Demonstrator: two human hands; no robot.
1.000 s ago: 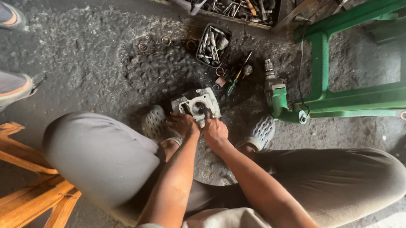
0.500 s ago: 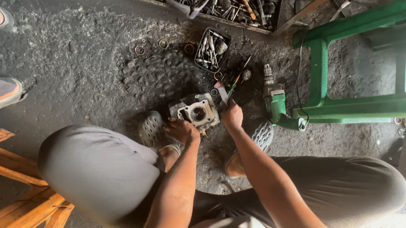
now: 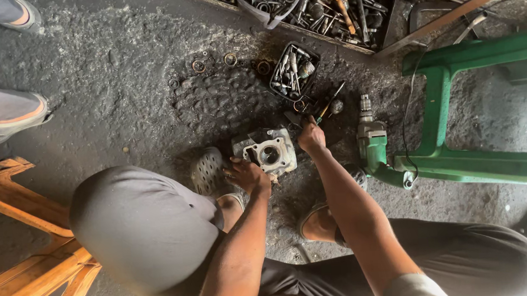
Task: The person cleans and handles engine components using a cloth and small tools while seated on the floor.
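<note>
A grey metal engine cylinder block (image 3: 268, 151) with a round bore lies on the dirty floor between my feet. My left hand (image 3: 248, 175) rests against its near left corner, fingers curled on the edge. My right hand (image 3: 311, 137) is at the block's right side, closed around the handle of a tool lying by a screwdriver (image 3: 331, 104); what exactly it grips is partly hidden. I sit low with my knees spread to either side.
A small black tray of sockets and bits (image 3: 294, 70) sits beyond the block. A green electric drill (image 3: 372, 141) lies to the right, by a green metal frame (image 3: 462, 159). A parts crate (image 3: 321, 2) is at the top. Another person's feet (image 3: 2, 126) stand left; a wooden stool (image 3: 23, 245).
My right hand has moved away from the top of the block to its right side, reaching toward the tools. My left hand stays on the block, which has shifted little.
</note>
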